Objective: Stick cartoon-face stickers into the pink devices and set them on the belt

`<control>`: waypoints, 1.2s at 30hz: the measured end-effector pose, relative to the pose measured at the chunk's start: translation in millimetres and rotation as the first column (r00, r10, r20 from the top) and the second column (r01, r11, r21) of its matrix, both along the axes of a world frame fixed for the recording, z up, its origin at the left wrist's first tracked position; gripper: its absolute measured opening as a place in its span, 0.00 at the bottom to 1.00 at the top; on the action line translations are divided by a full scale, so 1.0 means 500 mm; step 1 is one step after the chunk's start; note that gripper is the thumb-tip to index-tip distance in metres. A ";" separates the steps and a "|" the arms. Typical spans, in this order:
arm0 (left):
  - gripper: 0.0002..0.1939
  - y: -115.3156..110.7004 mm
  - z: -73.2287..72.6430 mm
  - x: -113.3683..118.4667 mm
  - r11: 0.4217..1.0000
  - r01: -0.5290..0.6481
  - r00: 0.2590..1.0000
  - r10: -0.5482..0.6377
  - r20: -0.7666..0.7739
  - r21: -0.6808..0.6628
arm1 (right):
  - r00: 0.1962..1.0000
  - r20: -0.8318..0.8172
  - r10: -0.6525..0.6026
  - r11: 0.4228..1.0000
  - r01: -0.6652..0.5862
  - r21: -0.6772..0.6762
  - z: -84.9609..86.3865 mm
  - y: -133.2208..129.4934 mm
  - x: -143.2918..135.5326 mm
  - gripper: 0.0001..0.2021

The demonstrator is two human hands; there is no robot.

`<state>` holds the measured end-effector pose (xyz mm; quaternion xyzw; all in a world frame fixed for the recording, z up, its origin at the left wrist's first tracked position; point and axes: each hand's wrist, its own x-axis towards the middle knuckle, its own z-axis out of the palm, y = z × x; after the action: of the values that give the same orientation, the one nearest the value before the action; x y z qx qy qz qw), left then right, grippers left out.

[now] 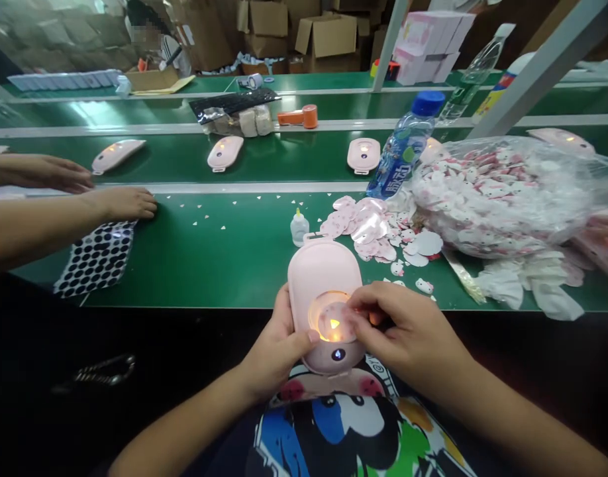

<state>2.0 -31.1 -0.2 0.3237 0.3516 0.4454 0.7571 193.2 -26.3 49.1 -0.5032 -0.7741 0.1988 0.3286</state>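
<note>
A pink oval device (324,265) with a loop at its far end is gripped by my left hand (284,338), fingers underneath and thumb on top near the lit circle. Orange light glows round that circular recess, and a small dark display shows below it. Over the recess, my right hand (388,324) pinches the edge of a thin round patterned disc (331,322). A bright triangle shines through the disc. Just beyond the device stands a small clear dropper bottle (299,228) with a yellow tip. Patterned round pieces (368,218) lie in a loose pile to its right.
A clear bag (507,199) of small cat-face pieces and a blue-capped bottle (403,146) stand at the right. Several lit pink devices (225,154) lie along the green line. At left, a co-worker's arms (60,218) reach over a dotted sheet (98,258).
</note>
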 end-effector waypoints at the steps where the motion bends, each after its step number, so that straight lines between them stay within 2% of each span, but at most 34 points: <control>1: 0.37 -0.004 -0.002 -0.002 1.000 0.004 1.000 -0.004 -0.003 0.017 | 1.000 0.018 -0.008 0.998 0.007 0.058 -0.003 -0.001 -0.004 0.04; 6: 0.35 -0.013 -0.005 0.002 0.998 0.034 0.999 -0.035 0.016 0.045 | 0.998 0.064 -0.022 0.963 0.004 0.269 -0.016 -0.012 -0.016 0.07; 12: 0.31 -0.009 -0.001 0.012 1.000 -0.024 0.999 0.024 -0.024 0.016 | 0.998 0.055 0.024 0.945 -0.040 0.323 -0.025 -0.021 -0.010 0.05; 15: 0.30 -0.008 0.000 0.014 0.998 -0.057 0.997 0.059 -0.047 0.035 | 0.998 -0.036 -0.043 0.936 0.053 0.349 -0.038 -0.021 -0.009 0.19; 17: 0.30 -0.008 0.002 0.015 0.995 -0.092 0.993 0.095 -0.067 0.045 | 0.988 -0.132 -0.078 0.963 0.109 0.246 -0.051 -0.021 -0.008 0.30; 19: 0.30 -0.008 0.004 0.017 0.993 -0.106 0.991 0.110 -0.077 0.046 | 0.976 -0.211 -0.057 0.998 0.061 0.014 -0.066 -0.024 -0.007 0.38; 21: 0.30 -0.007 0.005 0.017 0.995 -0.095 0.993 0.097 -0.073 0.034 | 0.949 -0.313 -0.033 0.975 -0.039 -0.219 -0.081 -0.029 -0.006 0.43; 23: 0.30 -0.007 0.006 0.016 0.997 -0.076 0.995 0.076 -0.068 0.013 | 0.898 -0.439 -0.037 0.922 -0.139 -0.362 -0.092 -0.035 -0.007 0.46; 26: 0.29 -0.008 0.006 0.013 0.997 -0.074 0.995 0.072 -0.075 -0.024 | 0.835 -0.546 -0.070 0.891 -0.194 -0.411 -0.100 -0.038 -0.010 0.48; 32: 0.30 -0.011 0.008 0.007 0.995 -0.092 0.988 0.087 -0.125 -0.034 | 0.786 -0.607 -0.118 0.850 -0.236 -0.470 -0.102 -0.036 -0.012 0.51; 35: 0.30 -0.010 0.007 0.006 0.996 -0.093 0.986 0.092 -0.138 -0.005 | 0.780 -0.617 -0.103 0.861 -0.241 -0.448 -0.107 -0.033 -0.011 0.49; 36: 0.30 -0.010 0.005 0.006 0.996 -0.084 0.986 0.083 -0.142 0.003 | 0.803 -0.592 -0.073 0.874 -0.234 -0.425 -0.109 -0.032 -0.012 0.48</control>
<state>5.0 -36.2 2.4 0.3386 0.4184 0.4521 0.7112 187.2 -42.1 -5.2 -0.4465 -0.5806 0.5442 0.4093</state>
